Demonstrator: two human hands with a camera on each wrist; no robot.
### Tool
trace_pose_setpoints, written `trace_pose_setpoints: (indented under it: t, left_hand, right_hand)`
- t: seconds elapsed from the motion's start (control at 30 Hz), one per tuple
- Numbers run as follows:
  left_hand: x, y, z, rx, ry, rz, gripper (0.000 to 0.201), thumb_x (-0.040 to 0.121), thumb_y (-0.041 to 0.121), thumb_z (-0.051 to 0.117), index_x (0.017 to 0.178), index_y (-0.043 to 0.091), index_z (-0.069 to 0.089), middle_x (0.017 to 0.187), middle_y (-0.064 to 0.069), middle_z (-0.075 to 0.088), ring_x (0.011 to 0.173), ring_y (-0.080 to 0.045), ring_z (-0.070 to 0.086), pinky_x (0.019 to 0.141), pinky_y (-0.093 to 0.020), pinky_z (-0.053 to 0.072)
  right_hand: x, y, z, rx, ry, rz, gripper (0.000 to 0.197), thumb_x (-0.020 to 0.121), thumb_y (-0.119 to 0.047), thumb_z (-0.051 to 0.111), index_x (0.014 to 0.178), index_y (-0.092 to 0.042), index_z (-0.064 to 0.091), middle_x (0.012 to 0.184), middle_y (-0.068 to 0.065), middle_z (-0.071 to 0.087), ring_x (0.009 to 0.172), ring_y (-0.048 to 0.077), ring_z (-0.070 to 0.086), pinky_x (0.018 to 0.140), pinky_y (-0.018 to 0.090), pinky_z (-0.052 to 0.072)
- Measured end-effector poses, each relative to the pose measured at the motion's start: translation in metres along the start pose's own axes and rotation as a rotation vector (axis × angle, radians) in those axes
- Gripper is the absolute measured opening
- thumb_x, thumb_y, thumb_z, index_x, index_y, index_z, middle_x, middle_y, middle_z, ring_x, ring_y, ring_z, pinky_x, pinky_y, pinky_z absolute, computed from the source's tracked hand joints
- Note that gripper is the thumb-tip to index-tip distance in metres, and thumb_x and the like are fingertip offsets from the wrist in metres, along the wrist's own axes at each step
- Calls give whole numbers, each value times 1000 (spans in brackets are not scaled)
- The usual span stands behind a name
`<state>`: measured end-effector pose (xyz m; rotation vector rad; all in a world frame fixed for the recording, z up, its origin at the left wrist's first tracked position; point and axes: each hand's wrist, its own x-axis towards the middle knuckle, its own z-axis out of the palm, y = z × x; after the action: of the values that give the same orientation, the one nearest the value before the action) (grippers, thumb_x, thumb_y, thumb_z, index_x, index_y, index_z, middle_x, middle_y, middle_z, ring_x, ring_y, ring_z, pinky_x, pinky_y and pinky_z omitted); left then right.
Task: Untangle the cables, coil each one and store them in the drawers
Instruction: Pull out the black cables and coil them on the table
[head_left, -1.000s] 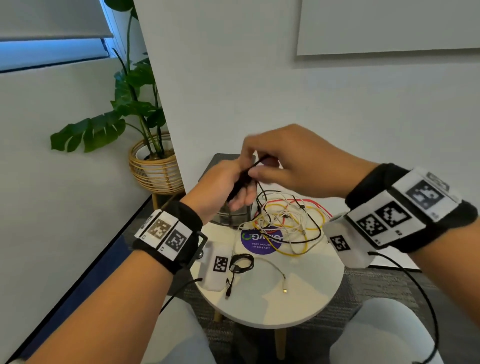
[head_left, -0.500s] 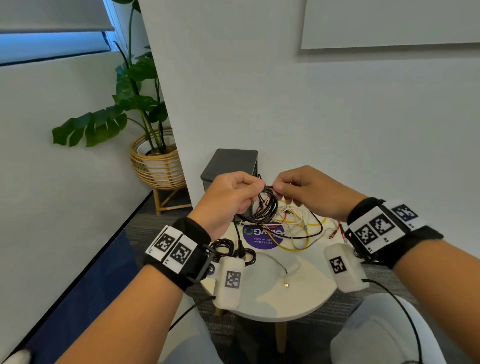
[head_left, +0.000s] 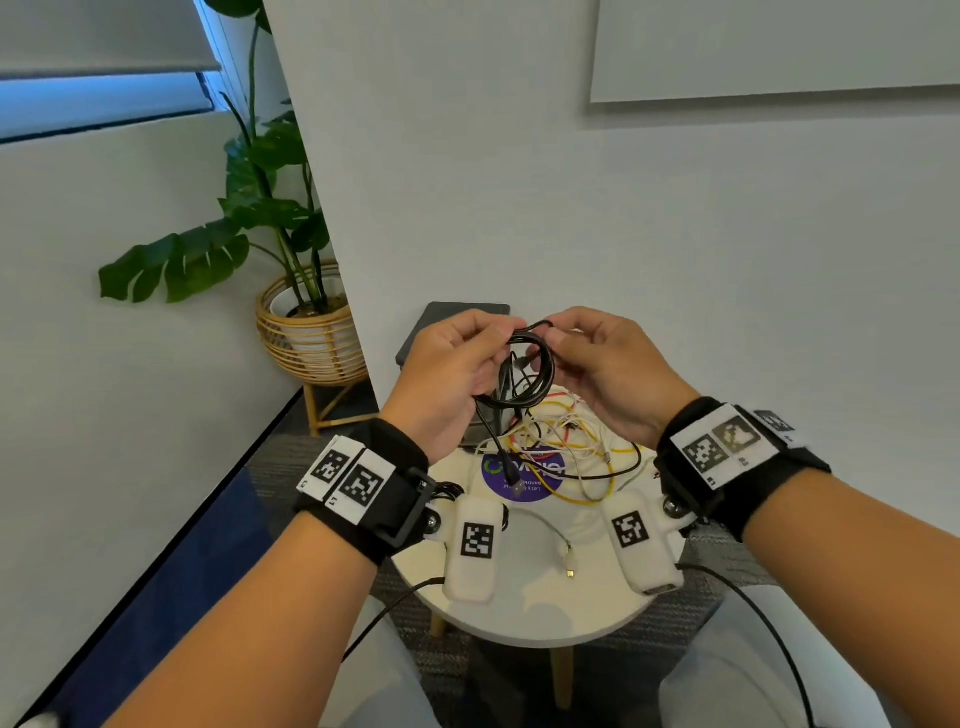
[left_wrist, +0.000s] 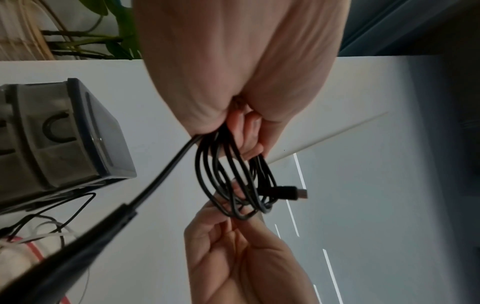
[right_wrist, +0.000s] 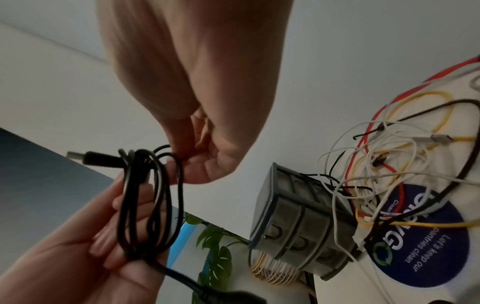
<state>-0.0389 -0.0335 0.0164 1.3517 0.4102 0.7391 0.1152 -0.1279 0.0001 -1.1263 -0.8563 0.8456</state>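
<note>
Both hands up over the far part of the round desk (head_left: 524, 618), working 1 black cable (head_left: 524, 374) already wound into several loops. Left hand (head_left: 447, 374) grip is curled round the left side of the coil; right hand (head_left: 613, 369) grip pinches a strand at the top of the loops, fingertips (right_wrist: 182, 156) tight on it. 1 tail with a USB plug (head_left: 514, 480) hangs from the coil toward the blue sticker (head_left: 524, 475); a 2nd plug (left_wrist: 293, 193) sticks out sideways at the coil. Step in hand looks like finishing the coil: likely best to keep the left grip firm so the loops don't spring open, wrap or tuck the loose tail round the bundle, keep the loop size even, then carry it to the grey drawer unit (head_left: 457, 322) at the far edge. The tangle of yellow, red, white and black cables (head_left: 571, 447) lies on the desk just beside the drawers, not yet sorted. Hard to tell: whether the hanging tail is caught in that tangle, how many loops, and which drawers are open, since the hands cover most of the unit in the head view. A small black coil (head_left: 452, 488) near the left edge is mostly hidden by the left wrist camera.
</note>
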Motion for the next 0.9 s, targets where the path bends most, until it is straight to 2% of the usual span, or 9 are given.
trace_pose_setpoints:
  t: [0.13, 0.3, 0.4, 0.5, 0.57, 0.67, 0.77, 0.83, 0.9]
  left_hand:
    - [0, 0, 5, 47, 53, 50, 15, 103, 6, 55, 107, 0, 68, 65, 1, 49, 47, -2, 39, 47, -13, 32]
    - [2, -7, 12, 198, 106, 130, 14, 102, 11, 60, 100, 6, 72, 71, -4, 57, 59, -7, 47, 55, -15, 39]
    - [6, -7, 16, 253, 100, 146, 14, 101, 13, 61, 102, 6, 73, 77, 0, 68, 71, -10, 60, 65, -19, 47]
    - [8, -7, 17, 304, 107, 182, 15, 101, 11, 61, 105, 3, 73, 78, 5, 69, 67, 1, 63, 64, -14, 48]
    - [10, -7, 16, 354, 128, 199, 15, 101, 14, 62, 104, 5, 74, 70, 10, 64, 61, 2, 56, 62, -15, 45]
    - [16, -5, 12, 368, 177, 197, 14, 100, 15, 63, 101, 7, 75, 64, 9, 58, 58, 0, 50, 58, -16, 41]
    - [24, 0, 5, 377, 220, 183, 13, 99, 15, 64, 95, 13, 77, 62, 10, 58, 56, -1, 48, 55, -15, 39]
    - [24, -1, 4, 421, 193, 164, 13, 99, 18, 65, 96, 13, 77, 61, 15, 60, 56, 0, 49, 56, -15, 39]
    - [23, -2, 3, 443, 159, 142, 14, 99, 18, 64, 98, 12, 76, 60, 18, 62, 56, 1, 51, 56, -15, 39]
  right_hand:
    - [-5, 2, 6, 233, -68, 162, 19, 100, 0, 48, 101, -6, 66, 84, 8, 67, 78, 15, 64, 77, 28, 55]
    - [-13, -5, 4, 293, -167, 279, 31, 97, -21, 49, 122, -5, 61, 80, 5, 57, 74, 14, 54, 73, 31, 44]
    - [-14, -11, 4, -5, -158, 209, 25, 96, -10, 59, 120, -7, 62, 76, -3, 59, 71, 7, 56, 70, 28, 40]
    - [-14, -22, 0, -294, -175, 166, 30, 92, 4, 63, 122, 0, 62, 93, 3, 75, 78, 7, 67, 66, 22, 47]
    - [-17, -29, -6, -487, -206, 157, 28, 95, -1, 65, 123, -4, 62, 97, 11, 78, 82, 14, 71, 69, 26, 53]
    - [-21, -31, -8, -660, -252, 167, 36, 97, -6, 65, 133, -4, 57, 88, 11, 79, 78, 20, 75, 78, 40, 58]
    - [-26, -29, -10, -728, -236, 112, 37, 98, -9, 65, 134, -10, 56, 87, 5, 79, 80, 18, 77, 82, 35, 59]
    - [-29, -26, -13, -813, -256, 91, 36, 97, -12, 66, 132, -17, 57, 87, 1, 79, 83, 15, 77, 91, 37, 59]
    - [-29, -26, -15, -842, -260, 89, 41, 95, -19, 69, 133, -24, 54, 94, -2, 79, 88, 13, 75, 94, 42, 57]
